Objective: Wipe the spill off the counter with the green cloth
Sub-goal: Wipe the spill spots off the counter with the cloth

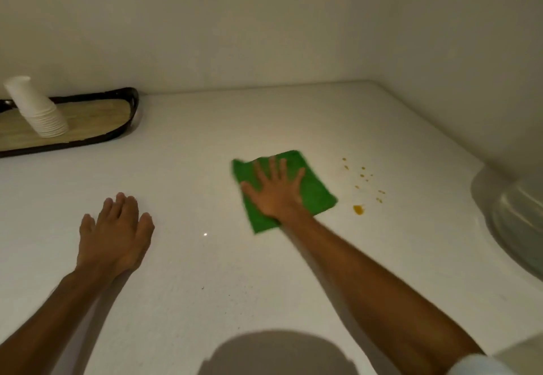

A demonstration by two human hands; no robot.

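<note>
**Inspector:** Head view, the only one supplied. State the hands.

**Assistant:** The right hand point(274, 191) lies flat on the green cloth point(316, 189), fingers spread, palm pressing down; it grips nothing. The left hand point(113, 235) rests open on the bare surface point(191, 271), well apart from the cloth, holding nothing.

**Inspector:** Location of the spill?

**Assistant:** The spill point(358, 209) lies on the surface to the right of the cloth. Its largest orange blot sits just beside the cloth's lower right corner, not touching it. Smaller drops trail away from the person and slightly right. The cloth is spread flat, a rough square turned at an angle to the surface edge.

**Inspector:** Governing relation?

**Assistant:** The spill lies to the right of the right hand, and the drops run in a line front to back. The right hand is clearly nearer. In my judgement a sideways sweep to the right is called for, wide enough to take the far drops.

**Inspector:** Obstructions?

**Assistant:** None between cloth and spill. A white rounded object point(517, 219) sits at the right edge beyond the drops; I cannot identify it. A tray point(129, 122) carrying a leaning stack of cups point(38, 110) stands far left, clear of the work.
</note>
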